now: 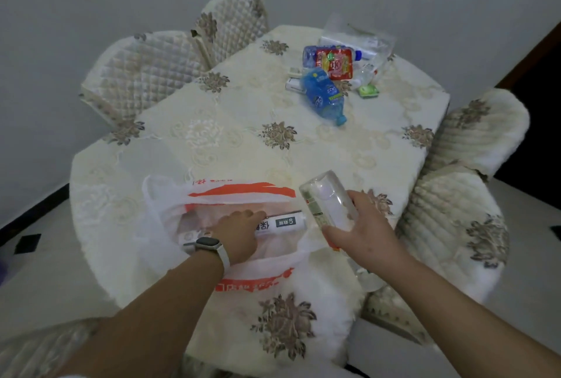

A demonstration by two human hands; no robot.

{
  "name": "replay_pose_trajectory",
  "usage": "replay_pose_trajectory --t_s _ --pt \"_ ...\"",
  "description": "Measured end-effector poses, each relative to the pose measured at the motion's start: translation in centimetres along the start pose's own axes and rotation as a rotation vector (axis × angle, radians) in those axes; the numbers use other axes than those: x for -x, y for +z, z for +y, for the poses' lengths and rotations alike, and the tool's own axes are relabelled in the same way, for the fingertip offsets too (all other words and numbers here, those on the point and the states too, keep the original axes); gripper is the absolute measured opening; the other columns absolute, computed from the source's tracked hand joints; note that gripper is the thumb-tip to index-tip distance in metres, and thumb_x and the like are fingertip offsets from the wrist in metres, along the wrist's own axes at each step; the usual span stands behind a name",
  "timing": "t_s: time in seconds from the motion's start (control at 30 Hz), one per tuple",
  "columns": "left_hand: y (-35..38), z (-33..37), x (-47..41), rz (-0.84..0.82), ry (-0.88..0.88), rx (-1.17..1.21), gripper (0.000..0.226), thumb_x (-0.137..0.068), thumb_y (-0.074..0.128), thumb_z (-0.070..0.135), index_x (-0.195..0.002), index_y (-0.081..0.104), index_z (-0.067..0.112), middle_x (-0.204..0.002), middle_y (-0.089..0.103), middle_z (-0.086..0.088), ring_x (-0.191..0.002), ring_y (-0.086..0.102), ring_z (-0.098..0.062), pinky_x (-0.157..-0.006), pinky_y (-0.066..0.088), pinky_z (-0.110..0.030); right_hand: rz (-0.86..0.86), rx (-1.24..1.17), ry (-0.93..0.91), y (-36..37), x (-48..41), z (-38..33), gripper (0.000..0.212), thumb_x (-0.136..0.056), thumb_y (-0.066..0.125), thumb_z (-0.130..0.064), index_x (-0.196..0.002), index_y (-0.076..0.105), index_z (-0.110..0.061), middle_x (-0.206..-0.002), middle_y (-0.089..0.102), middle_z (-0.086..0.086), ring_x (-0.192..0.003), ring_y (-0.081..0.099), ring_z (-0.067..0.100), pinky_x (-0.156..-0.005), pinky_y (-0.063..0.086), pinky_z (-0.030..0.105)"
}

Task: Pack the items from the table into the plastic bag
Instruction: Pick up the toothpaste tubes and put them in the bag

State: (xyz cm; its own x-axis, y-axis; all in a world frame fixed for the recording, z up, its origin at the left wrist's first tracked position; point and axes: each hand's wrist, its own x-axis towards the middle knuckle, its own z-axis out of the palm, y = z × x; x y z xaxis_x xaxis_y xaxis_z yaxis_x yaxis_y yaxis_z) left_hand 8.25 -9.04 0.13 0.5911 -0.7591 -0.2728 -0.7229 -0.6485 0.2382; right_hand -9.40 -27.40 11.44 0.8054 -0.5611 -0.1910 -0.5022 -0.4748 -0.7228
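- While the plastic bag [243, 189] lies flat on the near part of the table [212, 122], its mouth looks to be kept apart only by your left hand [239, 233]. Draw that hand out too soon and the thin film will probably sink shut before anything more goes in.
- Your left hand is inside the mouth, fingers laid over the long white box [285, 221]. Whether they clasp it or merely press on it cannot be told. Lying crosswise as it does, the box may block the way in.
- Your right hand [361, 232] is wrapped round the clear bottle [326, 198], held tilted just at the bag's right edge. Its smooth round body could slip in a loose grip, or snag the rim and drag the bag sideways.
- The bag's near side seems to sit close to where the cloth drops off the table, so added weight there might tip it toward you.
- Well apart, at the far end, lie the blue bottle [323, 93], the red pouch [337, 62] and the green packet [368, 90]. Fetching them means reaching over the bag, and a bottle on its side may roll if nudged.
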Motion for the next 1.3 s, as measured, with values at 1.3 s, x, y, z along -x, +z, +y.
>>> replay_pose_trajectory --t_s 1.3 --pt "2.4 -11.0 12.4 0.321 -0.128 0.196 0.047 -0.084 0.049 0.044 -0.117 0.068 0.017 -0.118 0.067 -0.004 -0.111 0.061 -0.025 -0.098 0.046 -0.041 -0.500 0.839 -0.647 20.3 -15.1 -5.6 0.081 -0.080 0.067 -0.043 -0.149 0.031 -0.019 -0.148 0.042 0.006 -0.136 0.038 0.027 -0.111 0.032 0.038"
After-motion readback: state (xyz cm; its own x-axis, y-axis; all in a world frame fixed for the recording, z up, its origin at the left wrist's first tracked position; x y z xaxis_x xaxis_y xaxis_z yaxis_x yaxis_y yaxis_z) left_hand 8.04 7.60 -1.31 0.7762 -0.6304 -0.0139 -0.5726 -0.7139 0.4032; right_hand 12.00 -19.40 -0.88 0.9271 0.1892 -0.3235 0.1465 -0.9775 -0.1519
